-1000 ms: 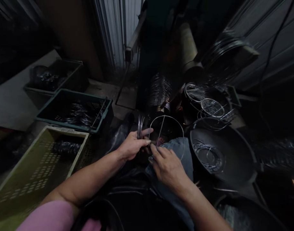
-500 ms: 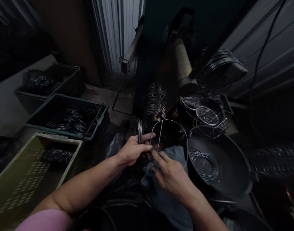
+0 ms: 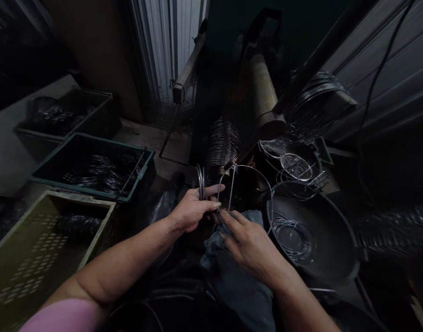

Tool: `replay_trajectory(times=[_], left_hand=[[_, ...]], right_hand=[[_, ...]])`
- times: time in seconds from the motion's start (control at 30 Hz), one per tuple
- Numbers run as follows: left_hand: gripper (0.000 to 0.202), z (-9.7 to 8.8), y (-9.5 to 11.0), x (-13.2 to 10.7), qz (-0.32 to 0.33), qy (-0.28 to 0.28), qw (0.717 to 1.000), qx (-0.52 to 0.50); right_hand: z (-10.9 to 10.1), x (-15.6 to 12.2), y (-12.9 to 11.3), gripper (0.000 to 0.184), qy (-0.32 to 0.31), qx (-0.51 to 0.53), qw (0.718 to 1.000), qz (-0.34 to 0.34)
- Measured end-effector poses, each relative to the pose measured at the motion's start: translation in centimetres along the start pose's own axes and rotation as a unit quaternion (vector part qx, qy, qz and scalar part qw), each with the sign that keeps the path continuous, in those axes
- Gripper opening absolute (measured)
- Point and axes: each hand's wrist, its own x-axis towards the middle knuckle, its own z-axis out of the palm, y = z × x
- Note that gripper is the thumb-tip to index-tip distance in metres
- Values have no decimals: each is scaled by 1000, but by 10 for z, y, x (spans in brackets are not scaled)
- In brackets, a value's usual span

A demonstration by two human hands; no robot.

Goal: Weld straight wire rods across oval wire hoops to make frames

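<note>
Two hands meet at the centre, low over the person's lap. The left hand (image 3: 193, 211) is closed around a bundle of rings (image 3: 199, 177), thin dark wire loops standing upright out of the fist. Just beside it a wire hoop (image 3: 247, 166) rises upright, a straight wire crossing it top to bottom. Its left side runs down between the left forefinger and thumb. The right hand (image 3: 250, 242) lies over a blue cloth (image 3: 232, 281), fingertips (image 3: 226, 215) drawn together at the hoop's foot, touching the left thumb; it is too dark to tell whether they pinch the wire. To the right sits a dark pan (image 3: 330, 240) holding loose wire coils (image 3: 291, 233). To the left are a green crate (image 3: 138, 177) and a yellowish crate (image 3: 41, 249).
</note>
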Motion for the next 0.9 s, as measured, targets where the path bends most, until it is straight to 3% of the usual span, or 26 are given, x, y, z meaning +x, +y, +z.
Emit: replay_trajectory(times=[0.43, 0.63, 0.9], left_hand=[[49, 3, 6, 1, 21, 13, 1000, -2], [48, 1, 4, 3, 25, 26, 999, 20], [51, -1, 6, 8, 21, 53, 994, 90]], right_hand=[[-12, 4, -3, 43, -20, 27, 999, 16], [-13, 6, -7, 37, -15, -21, 999, 20], [-6, 8, -3, 31, 45, -13, 999, 20]])
